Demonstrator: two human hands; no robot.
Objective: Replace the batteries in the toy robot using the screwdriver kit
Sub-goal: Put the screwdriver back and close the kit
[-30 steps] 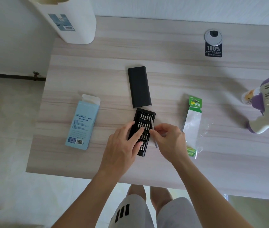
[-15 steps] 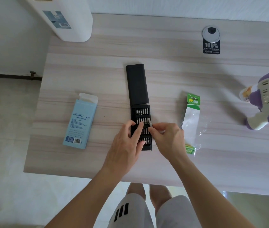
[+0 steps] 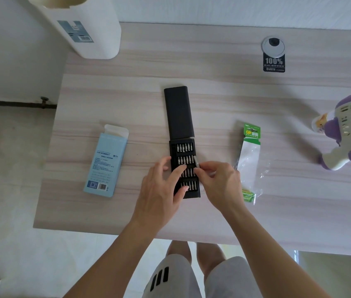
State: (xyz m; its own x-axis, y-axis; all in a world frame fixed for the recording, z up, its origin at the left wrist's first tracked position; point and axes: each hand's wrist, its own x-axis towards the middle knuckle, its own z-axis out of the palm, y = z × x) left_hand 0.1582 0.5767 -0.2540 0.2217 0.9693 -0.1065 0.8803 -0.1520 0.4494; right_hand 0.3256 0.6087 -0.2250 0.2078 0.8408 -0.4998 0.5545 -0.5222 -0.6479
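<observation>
The black bit tray (image 3: 192, 193) of the screwdriver kit lies in the middle of the table, partly inside its black sleeve (image 3: 178, 112). Rows of silver bits show in it. My left hand (image 3: 161, 188) rests on the tray's left side with straight fingers touching the bits. My right hand (image 3: 218, 183) pinches the silver screwdriver handle (image 3: 196, 161) at the tray's right edge. The white and purple toy robot (image 3: 348, 130) lies at the far right. A green battery pack (image 3: 249, 166) lies right of my right hand.
A light blue carton (image 3: 106, 162) lies left of the tray. A white cylindrical appliance (image 3: 82, 24) stands at the table's back left corner. A cable grommet with a black sticker (image 3: 273, 53) sits at the back right. The table's front edge runs just below my wrists.
The bit tray has turned from slanted to in line with the sleeve and slid partly into it. Both hands stayed on the tray, the right still pinching the screwdriver handle.
</observation>
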